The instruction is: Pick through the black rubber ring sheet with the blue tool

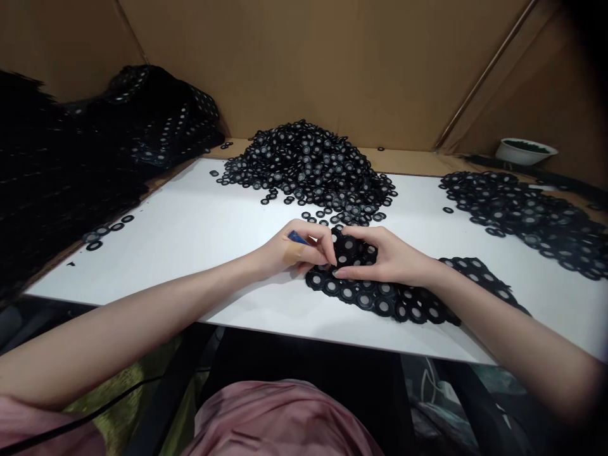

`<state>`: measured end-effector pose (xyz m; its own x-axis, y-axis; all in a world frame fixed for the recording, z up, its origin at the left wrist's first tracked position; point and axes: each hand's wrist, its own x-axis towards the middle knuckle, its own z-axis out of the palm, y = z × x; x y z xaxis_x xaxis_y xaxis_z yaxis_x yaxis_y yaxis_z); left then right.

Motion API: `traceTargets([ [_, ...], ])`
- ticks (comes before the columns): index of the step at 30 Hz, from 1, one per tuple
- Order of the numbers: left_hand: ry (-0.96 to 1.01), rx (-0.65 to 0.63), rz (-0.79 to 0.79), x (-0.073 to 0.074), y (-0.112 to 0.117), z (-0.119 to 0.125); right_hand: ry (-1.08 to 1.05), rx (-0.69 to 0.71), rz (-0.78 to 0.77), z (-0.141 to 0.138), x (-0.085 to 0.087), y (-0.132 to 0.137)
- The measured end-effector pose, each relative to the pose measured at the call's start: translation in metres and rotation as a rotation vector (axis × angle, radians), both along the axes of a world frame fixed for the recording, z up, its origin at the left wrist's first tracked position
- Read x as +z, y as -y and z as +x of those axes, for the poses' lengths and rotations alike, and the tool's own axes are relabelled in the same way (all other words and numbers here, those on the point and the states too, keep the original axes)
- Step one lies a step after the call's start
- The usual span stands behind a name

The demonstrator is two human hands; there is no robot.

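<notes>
Where left hand [285, 253] and right hand [384, 256] meet, a blue handle [297, 237], black washers [361, 296].

Person is wearing dusty-pink top [280, 421], soft cloth making many folds at chest. Same pink sleeve [28, 425] is showing at lower left, thin black cable [80, 415] lying across it. Left forearm [118, 323] and right forearm [517, 342] are showing bare, left hand [289, 253] and right hand [384, 256] also.

A white board [166, 259] bears heaped and spread black ring washers [304, 168]
</notes>
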<state>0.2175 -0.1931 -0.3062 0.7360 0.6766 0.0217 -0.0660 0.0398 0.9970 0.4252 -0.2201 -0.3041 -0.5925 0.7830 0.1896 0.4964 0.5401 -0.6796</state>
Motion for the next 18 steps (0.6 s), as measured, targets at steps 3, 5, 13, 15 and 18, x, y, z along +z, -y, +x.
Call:
traceTargets([
  [3, -0.011, 0.009, 0.02, -0.0001, -0.0003, -0.0003, 0.01, -0.005, 0.0, -0.0001, -0.0007, 0.0005],
  [5, -0.019, 0.008, 0.027, 0.0001, -0.0006, -0.0006, 0.01, -0.001, -0.006, -0.0002, -0.0009, 0.0004],
  [13, -0.042, -0.002, 0.053, 0.0, -0.001, -0.0008, -0.002, 0.005, -0.005, -0.0002, -0.0008, 0.0],
  [15, -0.04, -0.009, 0.059, -0.0003, -0.0013, -0.001, -0.001, 0.011, -0.007, 0.0001, -0.001, 0.0003],
  [18, -0.049, -0.015, 0.066, -0.0005, -0.0019, -0.0016, -0.001, 0.016, -0.012, 0.0004, -0.0013, 0.0003],
])
